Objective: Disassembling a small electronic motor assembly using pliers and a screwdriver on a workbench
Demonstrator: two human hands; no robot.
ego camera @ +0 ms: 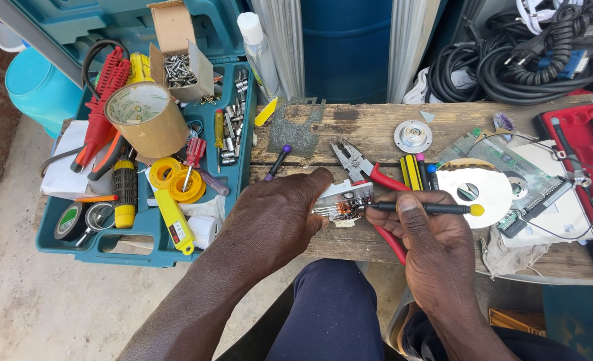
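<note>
Centrally, a small circuit module (pixel 342 200) is being gripped by the left hand (pixel 273 217), closed around it above the wooden bench (pixel 370 127). A black screwdriver (pixel 430 208) is being pinched by the right hand (pixel 433 244), its tip being pressed to the module. Red pliers (pixel 367 175) are lying at 12 o'clock of the module, a toolbox (pixel 143 244) at 9.
</note>
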